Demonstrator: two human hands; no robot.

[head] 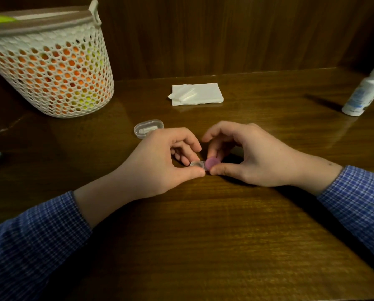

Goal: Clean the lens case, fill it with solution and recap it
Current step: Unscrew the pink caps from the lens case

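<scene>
The lens case lies flat, long way left to right. The left hand pinches its clear end; the right hand pinches the purple cap.

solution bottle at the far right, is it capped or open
Capped. The solution bottle stands on the table with its white cap on, away from both hands.

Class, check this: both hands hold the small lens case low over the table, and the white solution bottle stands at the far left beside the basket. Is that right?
Not quite. The head view shows the solution bottle at the far right, well away from the basket. The rest holds: left hand and right hand hold the lens case low over the table.
</scene>
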